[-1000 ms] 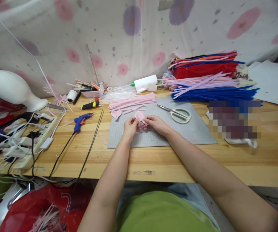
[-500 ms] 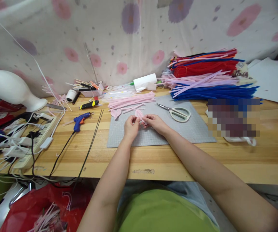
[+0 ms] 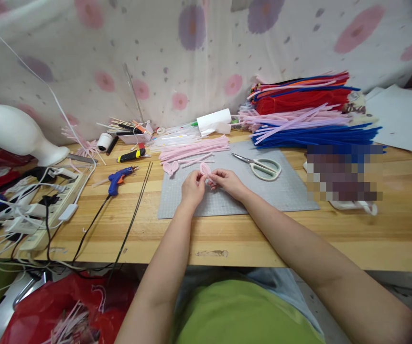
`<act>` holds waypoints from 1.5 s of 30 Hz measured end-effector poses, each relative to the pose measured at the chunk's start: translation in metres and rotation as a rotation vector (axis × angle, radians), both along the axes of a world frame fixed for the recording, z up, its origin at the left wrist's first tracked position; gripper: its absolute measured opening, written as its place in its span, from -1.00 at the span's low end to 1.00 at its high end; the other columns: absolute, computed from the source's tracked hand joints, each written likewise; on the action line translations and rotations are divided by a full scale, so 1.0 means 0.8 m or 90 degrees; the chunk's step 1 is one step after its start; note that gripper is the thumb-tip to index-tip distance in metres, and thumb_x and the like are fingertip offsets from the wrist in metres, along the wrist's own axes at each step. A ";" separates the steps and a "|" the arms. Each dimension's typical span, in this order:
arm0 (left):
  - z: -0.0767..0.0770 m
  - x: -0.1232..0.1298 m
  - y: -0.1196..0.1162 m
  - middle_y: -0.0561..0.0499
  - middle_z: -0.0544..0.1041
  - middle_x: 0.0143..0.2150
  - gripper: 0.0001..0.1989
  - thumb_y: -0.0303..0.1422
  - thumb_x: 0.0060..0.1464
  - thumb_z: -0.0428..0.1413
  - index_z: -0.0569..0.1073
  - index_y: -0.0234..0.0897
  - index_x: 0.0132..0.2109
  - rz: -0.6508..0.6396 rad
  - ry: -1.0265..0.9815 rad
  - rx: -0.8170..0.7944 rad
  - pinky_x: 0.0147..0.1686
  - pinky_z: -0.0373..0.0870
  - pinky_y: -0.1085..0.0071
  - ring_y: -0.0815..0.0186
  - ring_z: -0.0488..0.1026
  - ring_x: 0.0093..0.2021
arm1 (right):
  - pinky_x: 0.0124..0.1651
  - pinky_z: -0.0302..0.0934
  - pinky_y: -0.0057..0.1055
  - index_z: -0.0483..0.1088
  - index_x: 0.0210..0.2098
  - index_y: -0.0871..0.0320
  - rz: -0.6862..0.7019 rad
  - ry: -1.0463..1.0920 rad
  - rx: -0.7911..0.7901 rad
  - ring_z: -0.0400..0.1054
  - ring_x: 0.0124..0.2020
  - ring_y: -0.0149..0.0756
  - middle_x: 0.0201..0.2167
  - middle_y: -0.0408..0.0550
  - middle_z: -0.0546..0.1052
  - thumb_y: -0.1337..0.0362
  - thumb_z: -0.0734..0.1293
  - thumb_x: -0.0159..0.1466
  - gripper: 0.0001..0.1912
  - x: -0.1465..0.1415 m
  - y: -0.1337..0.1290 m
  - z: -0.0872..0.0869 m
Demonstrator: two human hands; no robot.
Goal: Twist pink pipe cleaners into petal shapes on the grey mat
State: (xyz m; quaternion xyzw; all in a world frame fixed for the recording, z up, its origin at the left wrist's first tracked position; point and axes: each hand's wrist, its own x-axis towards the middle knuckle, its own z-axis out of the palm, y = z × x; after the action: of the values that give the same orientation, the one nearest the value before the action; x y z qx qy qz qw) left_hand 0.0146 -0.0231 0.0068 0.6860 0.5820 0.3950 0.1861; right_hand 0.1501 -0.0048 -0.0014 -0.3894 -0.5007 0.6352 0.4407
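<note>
Over the grey cutting mat [image 3: 223, 205], my left hand [image 3: 193, 187] and my right hand [image 3: 226, 182] pinch a small looped pink pipe-cleaner piece [image 3: 205, 168] between them. Its loop sticks up above the fingertips; its lower part is mostly hidden by fingers. Another pink looped shape [image 3: 170, 168] lies at the mat's upper left corner. Scissors [image 3: 265, 169] with pale handles rest on the mat to the right of my hands, closed. Just behind the mat's back left edge is a bundle of pink pipe cleaners [image 3: 195, 147].
Left on the wooden table [image 3: 148, 239] are a blue glue gun [image 3: 117, 180], thin dark rods [image 3: 134, 215], a yellow-black cutter [image 3: 131, 155] and a power strip [image 3: 57, 210]. Blue pipe cleaners [image 3: 313, 137] and a pixelated object [image 3: 342, 179] are at right.
Both hands still hold the pink piece in almost the same place, with only slight finger movement. The whole view has shifted very slightly.
</note>
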 end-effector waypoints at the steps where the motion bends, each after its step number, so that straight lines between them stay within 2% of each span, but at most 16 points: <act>1: -0.001 0.001 0.000 0.00 0.43 -0.40 -0.85 -0.30 0.03 -0.06 0.34 -0.28 -0.34 -0.001 -0.010 -0.011 -0.36 0.20 0.45 0.36 0.33 -0.37 | -0.49 0.21 -0.53 0.34 -0.52 0.23 0.000 0.002 0.003 0.24 -0.59 -0.54 -0.59 -0.18 0.40 0.06 0.38 -0.08 -0.66 0.000 0.000 0.000; 9: -0.006 0.002 0.003 0.01 0.44 -0.43 -0.84 -0.28 0.00 -0.01 0.36 -0.29 -0.37 -0.014 -0.087 -0.028 -0.40 0.25 0.47 0.39 0.34 -0.41 | -0.48 0.21 -0.51 0.35 -0.53 0.22 -0.001 0.005 0.007 0.25 -0.59 -0.52 -0.60 -0.18 0.40 0.07 0.38 -0.09 -0.68 0.000 0.001 -0.004; 15: -0.014 0.010 0.006 0.04 0.41 -0.51 -0.79 -0.24 -0.08 0.05 0.31 -0.32 -0.39 -0.042 -0.372 -0.167 -0.53 0.31 0.48 0.41 0.36 -0.52 | -0.46 0.20 -0.51 0.35 -0.53 0.22 0.000 0.014 0.011 0.26 -0.58 -0.52 -0.59 -0.19 0.42 0.08 0.37 -0.07 -0.70 -0.001 0.003 -0.005; 20: -0.012 0.012 0.007 0.07 0.38 -0.53 -0.77 -0.24 -0.15 0.10 0.31 -0.33 -0.42 -0.030 -0.449 -0.171 -0.57 0.32 0.49 0.43 0.35 -0.54 | -0.44 0.20 -0.52 0.36 -0.49 0.22 0.041 0.018 -0.003 0.28 -0.55 -0.52 -0.55 -0.17 0.44 0.10 0.35 -0.03 -0.72 0.001 0.002 0.000; 26: -0.017 0.007 0.011 0.08 0.37 -0.51 -0.81 -0.25 -0.11 0.07 0.33 -0.32 -0.43 -0.011 -0.411 -0.129 -0.53 0.29 0.48 0.45 0.32 -0.54 | -0.43 0.20 -0.51 0.37 -0.45 0.24 0.081 -0.008 -0.010 0.27 -0.54 -0.52 -0.52 -0.12 0.45 0.19 0.36 -0.02 -0.77 0.006 0.001 0.006; 29: -0.020 0.005 0.013 0.09 0.37 -0.52 -0.81 -0.26 -0.10 0.07 0.33 -0.31 -0.43 -0.012 -0.383 -0.106 -0.50 0.27 0.49 0.46 0.30 -0.54 | -0.40 0.20 -0.49 0.34 -0.40 0.21 0.072 0.035 -0.033 0.29 -0.53 -0.51 -0.52 -0.15 0.46 0.25 0.38 -0.03 -0.78 0.009 0.002 0.005; 32: -0.021 0.006 0.013 0.09 0.36 -0.53 -0.81 -0.25 -0.11 0.07 0.32 -0.31 -0.43 -0.030 -0.409 -0.115 -0.51 0.26 0.51 0.47 0.29 -0.55 | -0.42 0.20 -0.48 0.28 -0.37 0.17 0.043 0.080 -0.067 0.30 -0.54 -0.49 -0.55 -0.17 0.46 0.27 0.38 -0.03 -0.74 0.009 0.003 0.003; 38: -0.017 0.010 0.011 0.08 0.36 -0.53 -0.79 -0.23 -0.11 0.07 0.31 -0.32 -0.43 -0.052 -0.426 -0.128 -0.51 0.27 0.51 0.47 0.28 -0.54 | -0.47 0.13 -0.53 0.27 -0.40 0.19 0.075 0.145 -0.114 0.25 -0.59 -0.54 -0.59 -0.21 0.43 0.28 0.40 -0.06 -0.73 0.008 0.001 0.003; 45: -0.017 0.000 0.010 0.07 0.39 -0.53 -0.82 -0.27 -0.09 0.06 0.37 -0.32 -0.46 -0.059 -0.274 -0.084 -0.49 0.23 0.52 0.47 0.30 -0.53 | -0.47 0.12 -0.53 0.26 -0.42 0.20 0.074 0.110 -0.081 0.24 -0.59 -0.55 -0.60 -0.21 0.42 0.25 0.39 -0.05 -0.74 0.009 0.003 -0.002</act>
State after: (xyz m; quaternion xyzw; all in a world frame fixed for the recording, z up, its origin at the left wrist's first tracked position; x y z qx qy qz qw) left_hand 0.0149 -0.0149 -0.0069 0.5985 0.5210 0.4844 0.3683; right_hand 0.1575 -0.0026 -0.0033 -0.3310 -0.4413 0.7213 0.4189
